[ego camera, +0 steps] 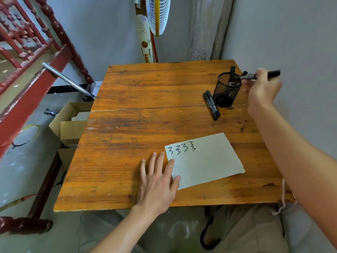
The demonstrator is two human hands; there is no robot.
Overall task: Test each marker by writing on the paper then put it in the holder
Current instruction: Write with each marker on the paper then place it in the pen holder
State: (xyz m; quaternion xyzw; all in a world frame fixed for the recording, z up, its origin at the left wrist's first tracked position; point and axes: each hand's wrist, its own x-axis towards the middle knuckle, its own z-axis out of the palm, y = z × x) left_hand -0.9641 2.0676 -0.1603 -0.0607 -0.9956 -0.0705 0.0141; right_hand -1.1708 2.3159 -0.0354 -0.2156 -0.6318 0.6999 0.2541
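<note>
A sheet of paper (207, 161) with several black squiggles along its top edge lies on the wooden table (145, 99). My left hand (157, 179) lies flat, fingers spread, its thumb and forefinger on the paper's left edge. A black mesh holder (226, 92) stands at the far right with markers sticking out of it. My right hand (262, 88) grips a black marker (273, 73) held level just right of the holder's rim, one end pointing at the opening. Two more black markers (212, 105) lie side by side on the table left of the holder.
Open cardboard boxes (73, 123) sit on the floor left of the table, beside a chrome tube (67, 79) and a red wooden railing (36, 52). A fan (157, 13) and a rolled mat (204, 28) lean at the grey wall behind.
</note>
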